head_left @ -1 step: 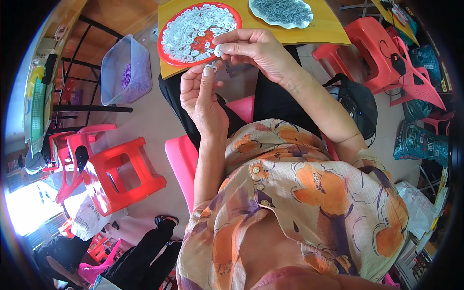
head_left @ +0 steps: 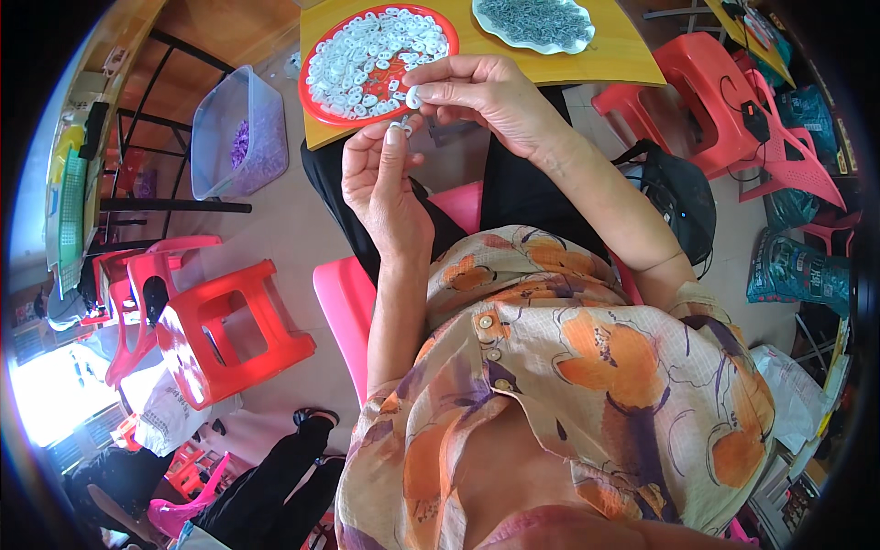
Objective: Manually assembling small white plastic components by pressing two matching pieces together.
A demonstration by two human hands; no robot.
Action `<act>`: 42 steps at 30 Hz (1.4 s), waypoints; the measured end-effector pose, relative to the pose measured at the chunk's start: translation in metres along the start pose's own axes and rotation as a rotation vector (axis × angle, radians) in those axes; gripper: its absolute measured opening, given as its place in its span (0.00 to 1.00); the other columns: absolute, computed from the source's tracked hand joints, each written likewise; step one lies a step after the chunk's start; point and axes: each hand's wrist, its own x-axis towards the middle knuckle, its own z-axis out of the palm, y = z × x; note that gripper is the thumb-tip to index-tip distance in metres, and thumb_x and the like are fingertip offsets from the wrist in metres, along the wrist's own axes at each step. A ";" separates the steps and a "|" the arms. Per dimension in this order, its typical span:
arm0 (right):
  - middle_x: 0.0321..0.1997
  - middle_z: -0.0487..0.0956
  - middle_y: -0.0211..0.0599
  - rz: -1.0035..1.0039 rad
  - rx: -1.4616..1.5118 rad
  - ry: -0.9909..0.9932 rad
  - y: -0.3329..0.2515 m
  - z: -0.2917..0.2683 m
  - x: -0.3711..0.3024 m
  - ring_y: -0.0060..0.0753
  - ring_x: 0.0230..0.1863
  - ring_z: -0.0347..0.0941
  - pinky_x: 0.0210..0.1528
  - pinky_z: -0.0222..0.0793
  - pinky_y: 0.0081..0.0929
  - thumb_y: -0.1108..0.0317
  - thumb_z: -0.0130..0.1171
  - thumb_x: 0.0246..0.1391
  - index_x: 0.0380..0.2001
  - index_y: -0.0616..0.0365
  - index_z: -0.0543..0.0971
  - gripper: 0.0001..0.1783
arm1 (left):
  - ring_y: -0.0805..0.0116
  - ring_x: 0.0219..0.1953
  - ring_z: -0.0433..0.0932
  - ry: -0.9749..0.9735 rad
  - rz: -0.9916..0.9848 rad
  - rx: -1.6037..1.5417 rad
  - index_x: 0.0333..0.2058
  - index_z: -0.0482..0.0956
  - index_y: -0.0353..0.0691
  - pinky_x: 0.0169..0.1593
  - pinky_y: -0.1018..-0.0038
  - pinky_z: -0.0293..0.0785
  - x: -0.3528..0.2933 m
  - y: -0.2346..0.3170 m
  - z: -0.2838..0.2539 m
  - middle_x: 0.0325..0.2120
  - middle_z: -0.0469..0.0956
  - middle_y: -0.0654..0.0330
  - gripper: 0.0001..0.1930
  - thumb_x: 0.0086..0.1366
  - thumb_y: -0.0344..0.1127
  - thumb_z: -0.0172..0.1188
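Note:
My right hand pinches a small white ring between thumb and forefinger, just in front of the yellow table's edge. Right below it, my left hand is raised with its fingers closed on a tiny metal piece; the two parts almost touch. Behind the hands, a red plate on the table is heaped with several white rings. To its right stands a white plate full of small grey metal pieces.
A clear plastic tub with purple bits sits on the floor at the left. Red stools stand lower left and red chairs at the right, beside a black bag. I sit on a pink stool. Another person's black-trousered legs show at bottom left.

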 end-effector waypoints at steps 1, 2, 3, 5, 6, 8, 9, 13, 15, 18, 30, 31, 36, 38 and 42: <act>0.39 0.86 0.32 -0.002 -0.019 -0.011 0.001 0.000 0.000 0.17 0.35 0.78 0.44 0.76 0.17 0.67 0.66 0.63 0.50 0.58 0.85 0.15 | 0.77 0.38 0.83 -0.007 0.001 -0.013 0.44 0.79 0.37 0.37 0.81 0.76 0.000 -0.001 -0.002 0.38 0.85 0.59 0.06 0.70 0.27 0.64; 0.40 0.86 0.32 -0.004 -0.037 -0.022 0.002 0.001 0.001 0.16 0.35 0.78 0.44 0.75 0.17 0.66 0.66 0.63 0.50 0.58 0.85 0.15 | 0.77 0.38 0.82 -0.013 0.001 -0.027 0.44 0.79 0.37 0.37 0.82 0.76 0.000 -0.001 -0.003 0.39 0.85 0.59 0.06 0.70 0.27 0.63; 0.40 0.86 0.32 -0.004 -0.037 -0.022 0.003 0.001 0.000 0.16 0.35 0.78 0.44 0.75 0.17 0.66 0.66 0.63 0.50 0.58 0.85 0.15 | 0.77 0.38 0.82 -0.013 0.002 -0.026 0.44 0.79 0.37 0.37 0.82 0.76 0.000 -0.001 -0.003 0.39 0.85 0.59 0.06 0.70 0.27 0.63; 0.40 0.86 0.32 -0.021 -0.074 -0.045 0.003 0.002 0.000 0.17 0.35 0.79 0.44 0.75 0.16 0.66 0.66 0.63 0.50 0.59 0.85 0.15 | 0.78 0.38 0.82 0.005 0.006 -0.032 0.44 0.79 0.37 0.37 0.82 0.76 0.000 -0.002 -0.003 0.38 0.84 0.60 0.06 0.70 0.27 0.64; 0.40 0.86 0.32 -0.021 -0.074 -0.046 0.003 0.003 0.000 0.17 0.35 0.79 0.44 0.75 0.16 0.66 0.66 0.63 0.50 0.59 0.85 0.15 | 0.78 0.38 0.82 0.006 0.008 -0.032 0.44 0.79 0.37 0.37 0.82 0.76 0.000 -0.002 -0.004 0.38 0.84 0.60 0.06 0.70 0.27 0.64; 0.38 0.86 0.32 -0.031 0.003 -0.012 0.001 0.004 -0.001 0.17 0.36 0.79 0.44 0.75 0.16 0.66 0.67 0.62 0.50 0.59 0.85 0.15 | 0.77 0.38 0.82 -0.006 0.015 -0.034 0.44 0.79 0.37 0.37 0.81 0.76 0.001 -0.003 -0.005 0.38 0.85 0.59 0.06 0.70 0.28 0.64; 0.38 0.86 0.32 -0.031 0.003 -0.012 -0.001 0.003 -0.001 0.17 0.36 0.79 0.44 0.75 0.16 0.66 0.67 0.62 0.50 0.59 0.85 0.15 | 0.77 0.38 0.82 -0.005 0.016 -0.034 0.44 0.79 0.37 0.37 0.81 0.76 0.001 -0.002 -0.004 0.38 0.85 0.59 0.06 0.70 0.28 0.64; 0.38 0.86 0.31 -0.033 -0.038 -0.015 -0.001 0.001 -0.001 0.17 0.36 0.80 0.43 0.74 0.16 0.67 0.67 0.62 0.50 0.59 0.85 0.15 | 0.77 0.40 0.83 -0.011 -0.018 0.009 0.44 0.79 0.37 0.38 0.82 0.74 0.000 -0.001 -0.001 0.38 0.86 0.58 0.06 0.71 0.28 0.63; 0.38 0.86 0.31 -0.048 -0.032 -0.021 -0.001 0.003 -0.001 0.17 0.36 0.80 0.43 0.73 0.16 0.67 0.67 0.62 0.50 0.59 0.86 0.15 | 0.76 0.40 0.83 -0.017 -0.029 0.025 0.44 0.79 0.37 0.38 0.81 0.74 0.000 -0.001 -0.001 0.38 0.86 0.58 0.06 0.71 0.29 0.63; 0.38 0.86 0.30 -0.066 -0.037 -0.026 -0.002 0.005 -0.002 0.17 0.36 0.80 0.43 0.72 0.16 0.67 0.67 0.61 0.50 0.59 0.86 0.15 | 0.77 0.40 0.83 -0.034 -0.037 0.056 0.44 0.79 0.37 0.39 0.81 0.73 0.000 -0.002 0.000 0.38 0.86 0.58 0.06 0.71 0.29 0.63; 0.37 0.85 0.26 -0.054 -0.091 -0.009 -0.005 0.006 -0.004 0.13 0.35 0.73 0.43 0.70 0.16 0.65 0.68 0.61 0.49 0.56 0.87 0.15 | 0.74 0.42 0.84 -0.004 0.050 0.040 0.45 0.78 0.35 0.40 0.80 0.76 -0.002 0.001 0.000 0.39 0.85 0.57 0.07 0.71 0.28 0.63; 0.37 0.85 0.25 -0.062 -0.097 -0.016 -0.004 0.006 -0.004 0.13 0.35 0.74 0.43 0.70 0.16 0.65 0.68 0.61 0.49 0.56 0.87 0.15 | 0.73 0.42 0.84 -0.001 0.049 0.031 0.45 0.78 0.35 0.40 0.80 0.77 -0.002 0.002 0.000 0.39 0.85 0.57 0.07 0.71 0.28 0.63; 0.38 0.85 0.25 -0.071 -0.111 -0.016 -0.002 0.004 -0.003 0.13 0.37 0.75 0.43 0.71 0.15 0.65 0.68 0.61 0.49 0.56 0.87 0.14 | 0.70 0.45 0.85 0.022 0.068 0.027 0.46 0.77 0.35 0.39 0.80 0.77 -0.003 0.011 0.003 0.39 0.85 0.56 0.07 0.72 0.28 0.62; 0.38 0.85 0.25 -0.081 -0.099 -0.026 -0.003 0.006 -0.003 0.12 0.37 0.75 0.44 0.71 0.15 0.65 0.68 0.61 0.49 0.56 0.87 0.14 | 0.70 0.46 0.85 0.014 0.069 0.036 0.46 0.77 0.36 0.39 0.80 0.77 -0.002 0.014 0.003 0.40 0.85 0.56 0.07 0.72 0.28 0.62; 0.38 0.85 0.26 -0.080 -0.109 -0.036 -0.005 0.007 -0.005 0.12 0.36 0.75 0.43 0.72 0.15 0.66 0.68 0.61 0.49 0.57 0.87 0.14 | 0.71 0.45 0.85 0.001 0.045 0.033 0.45 0.77 0.36 0.39 0.80 0.76 0.000 0.007 -0.002 0.39 0.85 0.57 0.07 0.71 0.28 0.62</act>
